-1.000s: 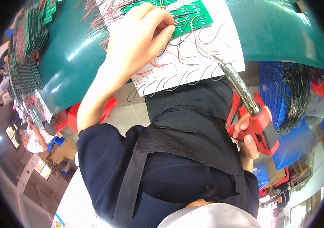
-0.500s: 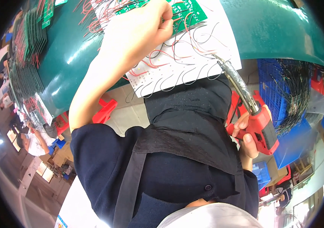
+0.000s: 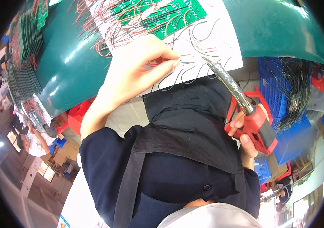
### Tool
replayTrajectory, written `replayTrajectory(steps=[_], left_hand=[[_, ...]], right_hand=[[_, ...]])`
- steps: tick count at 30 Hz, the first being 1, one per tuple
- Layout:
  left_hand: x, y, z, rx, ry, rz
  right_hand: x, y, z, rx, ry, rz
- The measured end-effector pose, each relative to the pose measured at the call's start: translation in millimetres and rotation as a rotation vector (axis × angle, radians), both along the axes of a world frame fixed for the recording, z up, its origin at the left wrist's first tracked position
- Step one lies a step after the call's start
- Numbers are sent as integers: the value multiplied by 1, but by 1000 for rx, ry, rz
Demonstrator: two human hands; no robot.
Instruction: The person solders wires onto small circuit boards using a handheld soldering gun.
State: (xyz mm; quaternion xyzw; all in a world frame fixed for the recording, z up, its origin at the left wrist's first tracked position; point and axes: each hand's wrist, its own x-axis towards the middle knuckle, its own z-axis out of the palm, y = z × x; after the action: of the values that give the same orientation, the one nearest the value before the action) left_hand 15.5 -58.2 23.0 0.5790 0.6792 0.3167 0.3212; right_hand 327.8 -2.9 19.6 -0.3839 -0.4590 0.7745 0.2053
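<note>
My left hand (image 3: 139, 68) is over the white sheet (image 3: 222, 34), thumb and index finger pinched together on a thin wire whose colour is hard to tell. A red wire (image 3: 154, 62) shows inside the curl of the fingers. Beyond the hand lies a green circuit board panel (image 3: 177, 22) with many red and black wires attached. My right hand (image 3: 248, 146) grips the red and black handle of a soldering gun (image 3: 232, 85). Its metal barrel slants up and left, and the tip is above the sheet near loose wire ends, a short way right of my left fingertips.
More black wires (image 3: 192, 78) lie curved along the sheet's near edge. The sheet rests on a green table (image 3: 283, 38). Stacked circuit boards (image 3: 27, 41) stand at the far left. At right, a blue crate (image 3: 272, 83) holds bundled wires (image 3: 294, 91). A person (image 3: 36, 142) sits at left.
My left hand has moved off the circuit board, toward me and slightly right, down to the wire ends on the sheet. The soldering gun's tip has shifted slightly left, toward it.
</note>
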Motion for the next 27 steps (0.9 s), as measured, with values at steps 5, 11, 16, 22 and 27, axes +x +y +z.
replayTrajectory(steps=[5, 11, 16, 22, 27], left_hand=[[11, 8, -15, 54, 121, -6], [16, 10, -17, 20, 152, 15], [17, 12, -18, 69, 214, 4], [19, 13, -21, 115, 266, 10], [19, 15, -22, 127, 269, -1]], right_hand=[[1, -4, -3, -24, -49, -7], [-6, -9, 0, -25, -104, -30], [-7, -7, -2, 6, -147, 13], [-8, -6, -7, 108, -86, 19], [-2, -6, -2, 75, -169, 57]])
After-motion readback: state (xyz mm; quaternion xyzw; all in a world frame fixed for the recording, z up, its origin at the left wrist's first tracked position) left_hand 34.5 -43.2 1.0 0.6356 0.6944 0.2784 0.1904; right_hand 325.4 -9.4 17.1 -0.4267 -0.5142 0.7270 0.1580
